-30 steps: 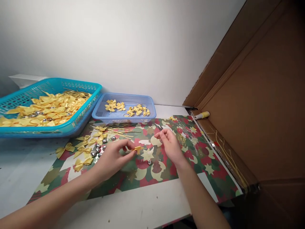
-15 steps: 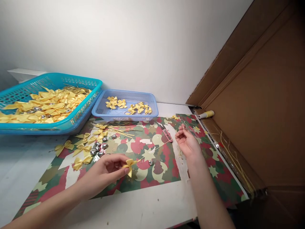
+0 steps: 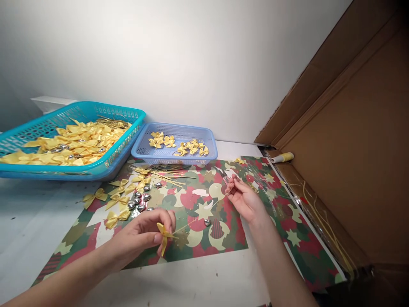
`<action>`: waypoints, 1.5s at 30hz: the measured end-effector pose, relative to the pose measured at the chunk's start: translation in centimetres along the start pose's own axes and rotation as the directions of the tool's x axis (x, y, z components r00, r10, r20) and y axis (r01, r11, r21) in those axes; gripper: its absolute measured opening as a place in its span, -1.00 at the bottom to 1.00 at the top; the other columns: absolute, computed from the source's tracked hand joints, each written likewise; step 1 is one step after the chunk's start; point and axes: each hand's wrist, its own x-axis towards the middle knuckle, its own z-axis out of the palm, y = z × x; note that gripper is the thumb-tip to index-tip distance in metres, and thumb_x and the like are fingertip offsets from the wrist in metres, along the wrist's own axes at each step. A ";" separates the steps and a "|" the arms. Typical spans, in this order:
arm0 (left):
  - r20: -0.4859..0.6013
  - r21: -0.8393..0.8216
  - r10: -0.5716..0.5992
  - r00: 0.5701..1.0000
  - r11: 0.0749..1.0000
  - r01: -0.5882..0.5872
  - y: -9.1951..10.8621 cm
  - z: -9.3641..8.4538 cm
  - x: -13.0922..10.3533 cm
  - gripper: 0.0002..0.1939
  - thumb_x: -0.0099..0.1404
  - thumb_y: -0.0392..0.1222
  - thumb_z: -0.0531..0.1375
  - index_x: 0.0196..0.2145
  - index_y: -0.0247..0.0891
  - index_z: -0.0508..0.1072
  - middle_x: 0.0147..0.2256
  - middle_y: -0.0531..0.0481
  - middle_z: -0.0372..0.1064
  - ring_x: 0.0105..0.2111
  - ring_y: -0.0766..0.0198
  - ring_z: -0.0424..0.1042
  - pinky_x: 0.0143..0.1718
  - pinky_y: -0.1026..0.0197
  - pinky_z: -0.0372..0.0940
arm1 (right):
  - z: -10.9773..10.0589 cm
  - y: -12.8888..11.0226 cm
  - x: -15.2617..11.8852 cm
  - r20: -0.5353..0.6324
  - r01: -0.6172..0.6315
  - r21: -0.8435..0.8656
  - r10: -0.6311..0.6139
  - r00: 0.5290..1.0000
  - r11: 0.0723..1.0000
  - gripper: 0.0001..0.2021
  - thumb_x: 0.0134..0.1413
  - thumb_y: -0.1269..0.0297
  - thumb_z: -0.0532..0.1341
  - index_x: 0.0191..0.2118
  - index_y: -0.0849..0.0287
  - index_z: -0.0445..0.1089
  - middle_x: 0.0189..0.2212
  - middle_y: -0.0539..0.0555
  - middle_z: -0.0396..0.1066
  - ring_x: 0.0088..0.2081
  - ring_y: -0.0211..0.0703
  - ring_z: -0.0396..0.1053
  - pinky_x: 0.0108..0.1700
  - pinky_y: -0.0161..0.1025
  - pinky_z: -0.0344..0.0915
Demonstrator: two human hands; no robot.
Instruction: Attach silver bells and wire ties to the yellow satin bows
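Note:
My left hand (image 3: 145, 232) pinches a yellow ribbon bow (image 3: 164, 238) between thumb and fingers, low over the patterned sheet. From the bow a thin gold cord (image 3: 213, 204) runs up and right to my right hand (image 3: 244, 198), whose thumb and fingertips are closed on its far part. A single silver bell (image 3: 207, 222) sits just below the cord; whether it touches the cord I cannot tell. Thread snips (image 3: 221, 172) lie behind my right fingers, partly covered. Left of my hands are several loose yellow bows (image 3: 117, 200) and a cluster of silver bells (image 3: 137, 200).
A turquoise basket (image 3: 118, 154) heaped with yellow bows stands at the back left. Beside it, a blue basket (image 3: 174, 161) holds several bows. Gold cords (image 3: 169, 175) lie before it. A white-and-yellow tube (image 3: 283, 157) rests by the cardboard wall (image 3: 345, 128) on the right.
My left hand has tilted the bow and brought it slightly lower and left. My right hand has moved left and down, now in front of the snips. The view has shifted slightly.

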 end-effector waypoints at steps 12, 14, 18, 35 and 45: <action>0.366 0.916 0.357 0.859 0.023 -0.400 0.0 4.0 2.2 -0.82 0.31 -0.36 0.10 -0.23 -0.17 0.46 -0.28 -0.03 0.45 -0.32 0.16 0.33 -0.27 0.11 0.17 | 0.3 1.8 -0.6 0.216 0.318 -0.133 -0.286 0.934 0.939 -0.81 0.02 0.27 0.35 -0.33 0.11 0.31 -0.64 -0.20 0.17 -0.68 -0.47 0.07 -0.54 -0.45 0.11; 0.354 0.935 0.276 0.894 -0.095 -0.342 -0.9 5.0 3.9 -0.86 0.33 -0.23 0.15 -0.21 -0.21 0.50 -0.32 -0.05 0.45 -0.35 0.12 0.32 -0.34 0.09 0.16 | 0.4 2.2 -0.6 0.252 0.380 -0.164 -0.334 0.908 0.910 -0.78 0.03 0.20 0.34 -0.32 0.10 0.28 -0.65 -0.23 0.10 -0.70 -0.49 -0.01 -0.56 -0.44 0.04; 0.287 0.956 0.217 0.933 -0.128 -0.264 -1.8 5.4 6.4 -0.79 0.34 -0.27 0.14 -0.40 -0.24 0.55 -0.44 -0.07 0.43 -0.37 0.09 0.34 -0.37 0.08 0.16 | 0.2 2.5 0.0 0.263 0.464 -0.265 -0.399 0.878 0.845 -0.78 0.03 0.16 0.29 -0.32 0.12 0.25 -0.62 -0.22 0.05 -0.66 -0.47 -0.07 -0.56 -0.41 -0.04; -0.493 0.172 0.014 0.870 0.982 0.082 1.5 3.8 6.8 -0.62 0.09 0.12 0.40 -0.25 -0.15 0.50 -0.42 0.05 0.47 -0.38 0.26 0.43 -0.36 0.28 0.34 | 1.2 5.4 -3.6 0.654 0.881 -0.417 -0.600 0.462 0.224 -0.84 0.04 0.51 0.13 -0.39 0.10 0.16 -0.58 -0.17 0.13 -0.59 -0.39 0.11 -0.53 -0.43 0.14; -0.493 0.433 0.277 0.824 0.900 -0.044 0.3 4.9 6.3 -0.71 0.20 -0.03 0.33 -0.22 -0.14 0.35 -0.31 0.02 0.51 -0.30 0.21 0.48 -0.30 0.20 0.35 | 1.1 5.9 -4.2 0.643 0.869 -0.477 -0.622 0.446 0.130 -0.83 0.11 0.48 0.12 -0.38 0.08 0.13 -0.59 -0.18 0.08 -0.61 -0.38 0.08 -0.59 -0.42 0.08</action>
